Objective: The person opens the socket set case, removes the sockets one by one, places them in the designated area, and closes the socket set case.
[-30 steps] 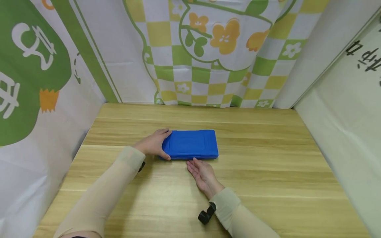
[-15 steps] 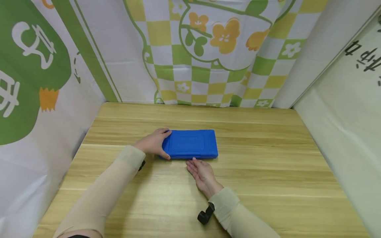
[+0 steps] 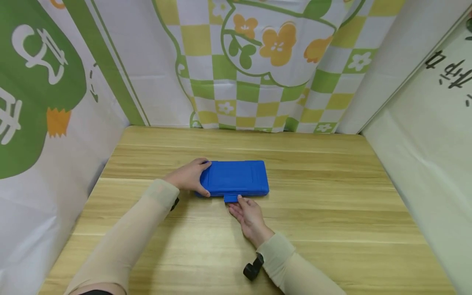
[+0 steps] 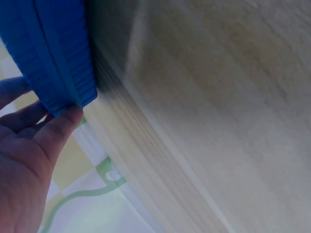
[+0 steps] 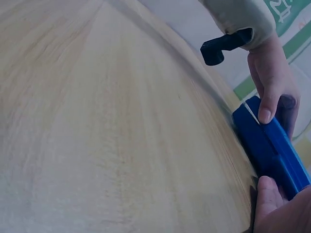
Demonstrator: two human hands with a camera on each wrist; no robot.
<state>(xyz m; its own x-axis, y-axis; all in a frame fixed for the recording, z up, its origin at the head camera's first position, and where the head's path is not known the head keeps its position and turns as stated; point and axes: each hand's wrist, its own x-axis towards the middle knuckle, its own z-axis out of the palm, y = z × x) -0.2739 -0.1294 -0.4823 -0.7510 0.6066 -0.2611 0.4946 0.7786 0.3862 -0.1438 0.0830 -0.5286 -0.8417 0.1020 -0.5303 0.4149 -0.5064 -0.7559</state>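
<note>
A flat blue plastic case [image 3: 236, 176] lies on the wooden table, its lid down. A small blue latch tab [image 3: 231, 198] sticks out from its front edge. My left hand [image 3: 188, 177] grips the case's left end, thumb at the front edge and fingers at the back. In the left wrist view the left hand [image 4: 29, 141] holds the ribbed end of the case [image 4: 53, 53]. At the front edge, my right hand [image 3: 252, 219] has its thumb on the latch tab and its fingers just below. The right wrist view shows the right hand [image 5: 286, 213] only partly, against the case [image 5: 265, 141].
The wooden table [image 3: 313, 205] extends around the case. A printed checkered curtain [image 3: 258, 94] hangs along its back edge, with white sheets [image 3: 424, 143] at the sides. A black wrist camera [image 3: 252, 268] juts from the right cuff.
The latch tab has swung outward from the case's front edge, where it was not visible before. My right hand has shifted slightly left; the left hand keeps its grip.
</note>
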